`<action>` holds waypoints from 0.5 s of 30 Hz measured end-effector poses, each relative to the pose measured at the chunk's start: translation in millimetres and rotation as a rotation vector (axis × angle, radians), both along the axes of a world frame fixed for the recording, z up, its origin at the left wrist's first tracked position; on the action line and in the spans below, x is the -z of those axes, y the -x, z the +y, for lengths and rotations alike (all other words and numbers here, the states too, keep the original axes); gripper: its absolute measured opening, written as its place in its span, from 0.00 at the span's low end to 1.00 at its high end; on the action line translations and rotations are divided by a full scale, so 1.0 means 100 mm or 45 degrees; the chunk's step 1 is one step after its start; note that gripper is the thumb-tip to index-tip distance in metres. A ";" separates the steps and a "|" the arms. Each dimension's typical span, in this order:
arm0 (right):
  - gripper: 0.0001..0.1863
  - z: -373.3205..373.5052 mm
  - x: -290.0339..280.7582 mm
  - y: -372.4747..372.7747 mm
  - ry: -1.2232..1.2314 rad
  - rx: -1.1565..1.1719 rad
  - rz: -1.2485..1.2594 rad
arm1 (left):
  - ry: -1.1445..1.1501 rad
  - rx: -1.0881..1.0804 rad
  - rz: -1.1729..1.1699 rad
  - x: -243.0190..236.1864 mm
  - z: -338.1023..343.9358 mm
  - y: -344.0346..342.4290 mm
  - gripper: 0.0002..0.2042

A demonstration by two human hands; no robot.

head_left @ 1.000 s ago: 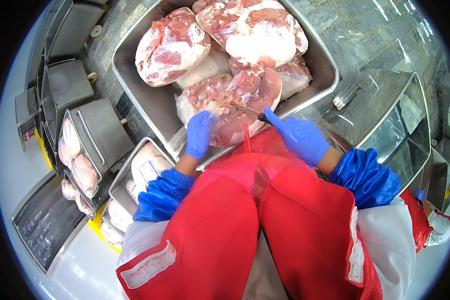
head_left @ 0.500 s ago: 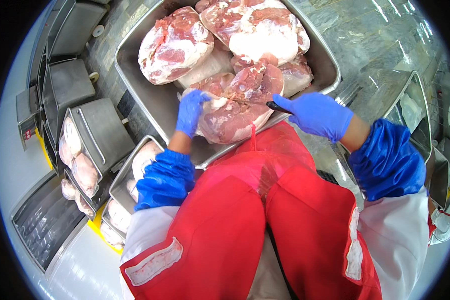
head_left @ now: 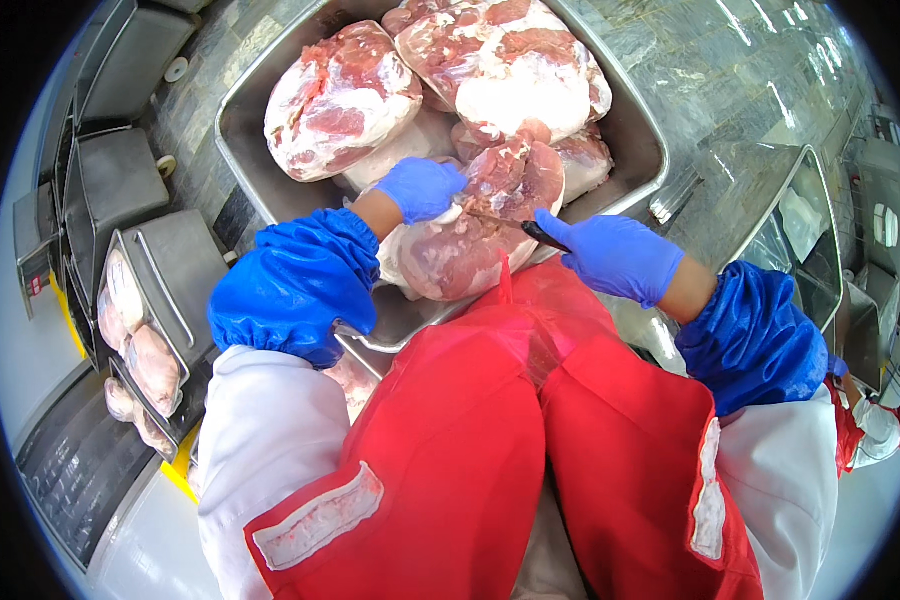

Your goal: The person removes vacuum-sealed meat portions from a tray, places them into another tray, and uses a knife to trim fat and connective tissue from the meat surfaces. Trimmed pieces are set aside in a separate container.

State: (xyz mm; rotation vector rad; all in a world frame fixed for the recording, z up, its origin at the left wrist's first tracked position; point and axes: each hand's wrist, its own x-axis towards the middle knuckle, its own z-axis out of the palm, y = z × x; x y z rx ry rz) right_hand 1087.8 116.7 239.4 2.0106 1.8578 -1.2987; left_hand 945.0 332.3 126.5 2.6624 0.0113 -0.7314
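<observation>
My right hand (head_left: 620, 258), in a blue glove, is closed round the black handle of a knife (head_left: 544, 236). Its thin blade points left, against the near cut of raw meat (head_left: 450, 262), which is pink with white fat and lies at the near edge of a steel tub (head_left: 650, 170). My left hand (head_left: 425, 188), gloved in blue too, has its fingers curled onto the upper left of that cut, close to the blade tip; the fingertips are partly hidden. Further cuts of meat (head_left: 345, 100) fill the tub behind.
Steel carts (head_left: 120, 180) line the left, one with trays of pale meat (head_left: 152, 365). A clear-sided bin with a metal rim (head_left: 828, 230) stands at the right. Another person (head_left: 875, 430) shows at the far right. My red apron (head_left: 440, 430) touches the tub's near side.
My left hand has moved right and up across the meat, its elbow swinging outward. The knife hand stays near the same spot on the cut. The whole view has shifted slightly.
</observation>
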 end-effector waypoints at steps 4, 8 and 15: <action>0.28 0.19 -0.03 -0.09 0.161 0.041 0.124 | 0.173 -0.123 -0.021 0.24 0.17 0.04 0.11; 0.23 0.66 -0.26 -0.11 0.480 0.037 0.182 | 0.370 -0.279 -0.201 0.58 0.27 0.17 0.11; 0.19 0.99 -0.17 0.08 0.842 0.320 0.396 | 0.420 0.192 -0.267 0.90 0.42 0.11 0.12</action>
